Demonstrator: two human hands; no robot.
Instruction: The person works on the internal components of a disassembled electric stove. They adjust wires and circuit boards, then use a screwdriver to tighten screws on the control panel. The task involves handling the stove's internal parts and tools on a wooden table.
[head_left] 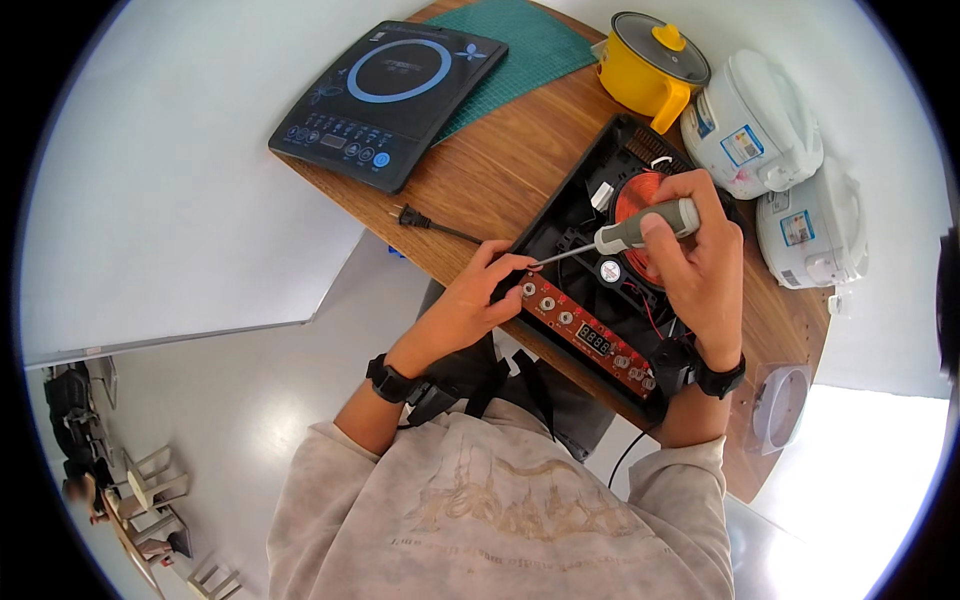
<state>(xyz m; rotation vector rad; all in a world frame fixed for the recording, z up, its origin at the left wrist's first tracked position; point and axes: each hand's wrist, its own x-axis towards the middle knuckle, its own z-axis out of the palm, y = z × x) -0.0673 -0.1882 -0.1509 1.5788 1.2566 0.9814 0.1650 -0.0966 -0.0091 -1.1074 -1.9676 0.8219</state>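
Observation:
My right hand (702,270) is wrapped round the grey-green handle of a screwdriver (632,232). Its thin metal shaft slants down to the left, and the tip meets the near left corner of an opened black induction cooker base (545,225). At that same corner my left hand (468,302) grips the casing edge, with its index fingertip beside the screwdriver tip. Along the near side of the base runs a red circuit board (568,322) with several round buttons and a small display. A copper coil (632,196) lies inside, partly behind my right hand. Any screw under the tip is hidden.
A black glass cooktop panel (385,105) lies at the far left, partly over a green cutting mat (525,50). A power plug (412,216) rests near the table edge. Behind stand a yellow pot (640,75) and two white rice cookers (755,125). A clear plastic lid (782,408) sits right.

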